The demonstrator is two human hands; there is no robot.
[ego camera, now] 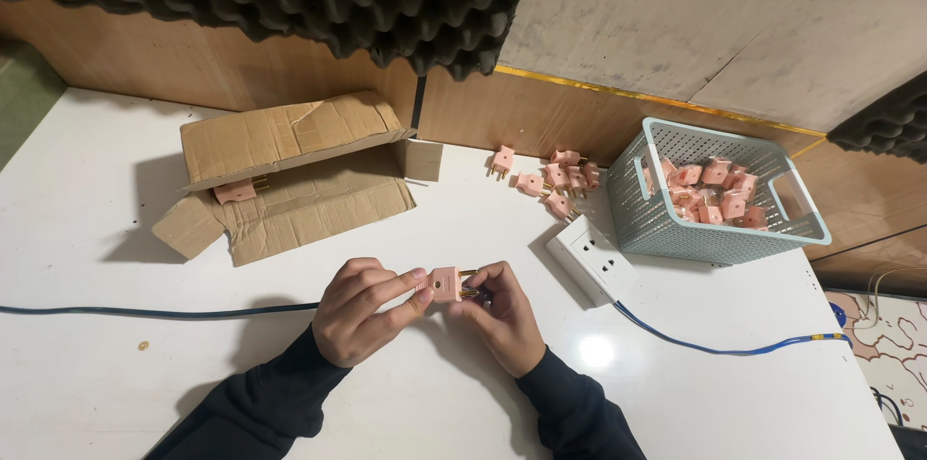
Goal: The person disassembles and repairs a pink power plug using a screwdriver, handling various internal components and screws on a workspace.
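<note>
Over the white table (116,228), the person's two hands meet at a small pink plastic plug with brass pins (448,283). The left hand (362,310) is curled, its thumb and fingertips pinching the plug's pink body from the left. The right hand (502,315) is also closed in a pinch, its fingertips at the brass pins on the plug's right end. The plug sits between both hands, held just above the table near its front middle.

Behind the hands lies a flattened, torn brown cardboard box (290,175) with one pink plug (237,192) peeking out from under its flap. To the right, a loose cluster of the same pink plugs (555,175) rests on the table beside a pale teal perforated plastic basket (719,248) holding more of them. A white socket strip (591,260) lies just in front of the basket, touching it, and a blue cable (715,349) trails off it.
</note>
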